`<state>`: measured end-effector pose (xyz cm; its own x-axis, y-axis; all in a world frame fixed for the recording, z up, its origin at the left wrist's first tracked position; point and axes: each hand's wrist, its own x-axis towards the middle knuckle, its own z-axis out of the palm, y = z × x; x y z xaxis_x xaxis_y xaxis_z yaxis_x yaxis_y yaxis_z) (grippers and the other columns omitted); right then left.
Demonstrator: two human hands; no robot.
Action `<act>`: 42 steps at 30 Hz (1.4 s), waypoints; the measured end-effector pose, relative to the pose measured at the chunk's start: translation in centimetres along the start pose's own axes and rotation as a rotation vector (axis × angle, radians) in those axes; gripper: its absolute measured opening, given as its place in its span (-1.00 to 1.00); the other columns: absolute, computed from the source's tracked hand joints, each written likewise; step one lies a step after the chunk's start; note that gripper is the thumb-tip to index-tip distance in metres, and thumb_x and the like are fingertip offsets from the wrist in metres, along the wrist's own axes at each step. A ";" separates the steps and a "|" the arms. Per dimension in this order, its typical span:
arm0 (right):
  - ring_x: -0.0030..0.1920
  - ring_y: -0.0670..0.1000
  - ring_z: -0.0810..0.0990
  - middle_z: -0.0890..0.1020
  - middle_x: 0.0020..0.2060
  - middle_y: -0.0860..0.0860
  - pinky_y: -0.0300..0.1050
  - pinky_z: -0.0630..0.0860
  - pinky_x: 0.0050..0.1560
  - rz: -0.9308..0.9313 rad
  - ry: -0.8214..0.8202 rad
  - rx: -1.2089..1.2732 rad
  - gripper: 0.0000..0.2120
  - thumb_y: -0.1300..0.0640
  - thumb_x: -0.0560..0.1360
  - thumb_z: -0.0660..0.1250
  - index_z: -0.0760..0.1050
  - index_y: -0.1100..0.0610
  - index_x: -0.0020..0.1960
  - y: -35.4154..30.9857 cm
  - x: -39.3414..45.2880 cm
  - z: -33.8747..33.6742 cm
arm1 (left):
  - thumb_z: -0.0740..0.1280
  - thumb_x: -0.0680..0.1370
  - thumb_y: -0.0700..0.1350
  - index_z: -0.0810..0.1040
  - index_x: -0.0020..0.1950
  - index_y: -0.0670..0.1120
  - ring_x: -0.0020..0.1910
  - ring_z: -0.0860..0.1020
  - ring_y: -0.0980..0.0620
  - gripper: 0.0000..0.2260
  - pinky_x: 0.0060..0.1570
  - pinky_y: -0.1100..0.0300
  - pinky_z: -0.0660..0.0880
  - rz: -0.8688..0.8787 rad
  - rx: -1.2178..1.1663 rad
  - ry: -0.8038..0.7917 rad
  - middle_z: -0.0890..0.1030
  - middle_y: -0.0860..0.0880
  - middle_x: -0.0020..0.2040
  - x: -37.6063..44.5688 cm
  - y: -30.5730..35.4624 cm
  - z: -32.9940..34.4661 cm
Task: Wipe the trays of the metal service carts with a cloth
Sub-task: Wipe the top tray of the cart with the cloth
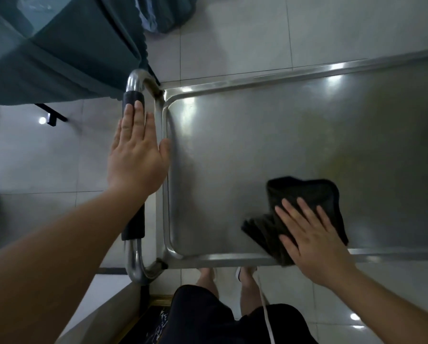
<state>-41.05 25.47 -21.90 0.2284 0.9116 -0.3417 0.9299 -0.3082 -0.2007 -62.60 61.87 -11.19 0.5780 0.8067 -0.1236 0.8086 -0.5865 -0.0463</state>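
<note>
A person stands at the end of a steel cart, seen from above. The right hand (314, 242) lies flat, fingers spread, on a dark cloth (304, 207) near the front edge of the top tray (257, 145); its grip is open, palm pressing the cloth down rather than clutching it. The cloth sits in the tray's near part, one crumpled corner lapping over the front rim (220, 258). The left hand (137, 155) rests open on the cart's handle (133, 227), fingers straight along the black foam sleeve, thumb touching the tray's end rim; that grip is not closed round the bar. The tray's surface is bare steel with bright ceiling-light reflections near its far rim. Beyond the handle hangs a teal fabric cover (59, 58). Pale floor tiles (232, 33) surround the cart, and the person's dark shorts (203, 316) and feet show below the front rim.
</note>
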 end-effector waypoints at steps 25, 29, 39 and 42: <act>0.69 0.03 -0.14 -0.08 0.70 -0.14 0.16 -0.20 0.64 0.139 -0.063 0.049 -0.37 -0.28 0.70 -0.09 -0.08 -0.13 0.71 9.3 23.7 -12.3 | -0.06 0.73 0.29 0.00 0.74 -0.10 0.69 -0.31 0.03 -0.31 0.63 -0.04 -0.16 -0.004 0.070 0.036 -0.20 -0.06 0.74 0.1 -0.3 0.5; 0.69 0.04 -0.03 0.07 0.69 -0.11 0.16 -0.11 0.65 0.075 -0.043 0.026 -0.31 -0.29 0.62 -0.13 0.05 -0.08 0.71 8.1 13.0 -9.0 | -0.09 0.72 0.30 -0.05 0.74 -0.11 0.68 -0.32 0.02 -0.30 0.62 -0.04 -0.17 0.005 0.074 0.026 -0.22 -0.05 0.74 0.1 -0.4 0.4; 0.69 0.06 0.08 0.17 0.68 -0.11 0.21 0.06 0.62 -0.003 -0.123 0.005 -0.42 -0.26 0.72 -0.09 0.12 -0.12 0.70 8.8 -5.6 -2.0 | -0.07 0.70 0.28 -0.07 0.74 -0.13 0.69 -0.29 -0.01 -0.28 0.65 -0.06 -0.16 0.016 0.044 0.026 -0.20 -0.09 0.74 -0.1 -0.2 0.3; 0.64 0.10 0.21 0.31 0.62 -0.05 0.26 0.15 0.59 -0.048 -0.072 0.001 -0.40 -0.25 0.66 0.01 0.26 -0.07 0.64 10.8 0.4 -4.3 | -0.04 0.71 0.26 -0.06 0.73 -0.14 0.69 -0.29 -0.01 -0.28 0.65 -0.07 -0.16 0.022 0.039 0.030 -0.19 -0.10 0.74 -0.1 -0.3 0.5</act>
<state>-29.71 23.63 -20.26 0.1624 0.9035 -0.3966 0.9389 -0.2651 -0.2194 -62.99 61.90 -11.63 0.5986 0.7953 -0.0957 0.7915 -0.6056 -0.0823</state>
